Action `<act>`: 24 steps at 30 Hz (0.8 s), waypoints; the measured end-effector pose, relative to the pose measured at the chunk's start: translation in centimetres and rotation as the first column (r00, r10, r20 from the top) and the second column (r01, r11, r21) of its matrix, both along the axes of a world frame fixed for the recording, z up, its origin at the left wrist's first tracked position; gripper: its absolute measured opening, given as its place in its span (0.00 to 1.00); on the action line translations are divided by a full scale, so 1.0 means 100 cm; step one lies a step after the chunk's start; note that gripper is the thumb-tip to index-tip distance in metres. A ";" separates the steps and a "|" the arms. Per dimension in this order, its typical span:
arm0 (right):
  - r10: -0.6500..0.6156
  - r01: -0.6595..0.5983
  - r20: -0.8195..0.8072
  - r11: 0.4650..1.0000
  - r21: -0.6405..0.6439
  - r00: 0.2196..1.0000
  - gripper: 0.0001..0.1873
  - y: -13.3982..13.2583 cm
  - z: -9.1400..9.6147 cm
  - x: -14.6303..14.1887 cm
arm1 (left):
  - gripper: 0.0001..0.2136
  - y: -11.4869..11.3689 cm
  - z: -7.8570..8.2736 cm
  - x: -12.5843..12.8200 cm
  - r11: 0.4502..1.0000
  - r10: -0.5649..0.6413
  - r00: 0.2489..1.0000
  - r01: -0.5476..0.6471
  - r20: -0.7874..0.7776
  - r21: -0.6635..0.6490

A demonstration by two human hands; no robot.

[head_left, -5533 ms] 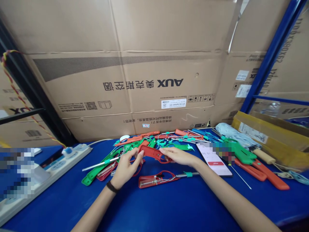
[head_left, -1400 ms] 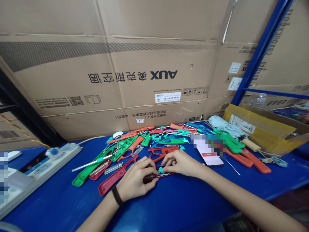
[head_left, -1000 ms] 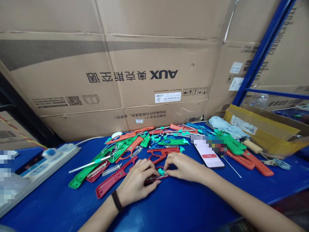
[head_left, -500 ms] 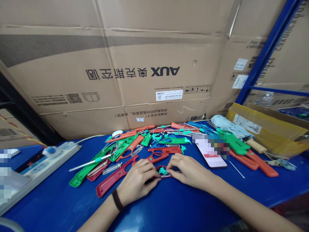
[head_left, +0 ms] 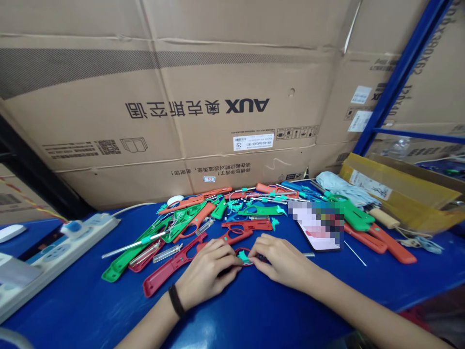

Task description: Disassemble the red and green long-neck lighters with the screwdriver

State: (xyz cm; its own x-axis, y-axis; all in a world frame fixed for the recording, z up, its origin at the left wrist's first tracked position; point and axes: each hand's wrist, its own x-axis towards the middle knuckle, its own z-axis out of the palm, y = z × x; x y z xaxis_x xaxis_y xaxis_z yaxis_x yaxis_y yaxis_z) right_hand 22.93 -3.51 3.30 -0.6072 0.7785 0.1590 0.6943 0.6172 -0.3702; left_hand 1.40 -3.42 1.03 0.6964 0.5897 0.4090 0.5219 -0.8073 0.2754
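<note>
My left hand and my right hand rest on the blue table, fingers curled round a dark red plastic tool half between them. A small teal piece sits on it between the fingertips of both hands, and the tool's metal tip sticks out to the right. Most of the tool is hidden under my hands. A black band circles my left wrist. Just behind my hands lie a red shell and a red tool.
A heap of red and green tool halves with metal rods spreads across the table's back. A phone lies to the right, a white power strip to the left. Cardboard boxes wall the back; a yellow-taped box sits at right.
Earlier both hands held a red shell up over the pile; that one now lies on the table. Over the last second the hands have stayed on the dark red tool with small finger movements.
</note>
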 end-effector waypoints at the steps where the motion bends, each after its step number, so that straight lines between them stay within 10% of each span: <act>1: 0.003 -0.003 -0.005 1.000 0.002 1.000 0.07 0.000 -0.001 0.000 | 0.07 0.000 -0.001 0.000 1.000 0.002 1.000 -0.001 0.019 -0.022; 13: 0.036 -0.035 -0.026 0.998 0.049 0.999 0.07 0.001 -0.008 0.002 | 0.03 -0.003 -0.002 0.008 0.987 0.099 0.990 -0.085 0.104 -0.136; 24: 0.069 -0.076 0.086 0.994 0.081 0.994 0.08 -0.006 -0.003 0.003 | 0.07 -0.002 0.002 0.008 1.000 0.001 1.000 -0.001 0.008 0.021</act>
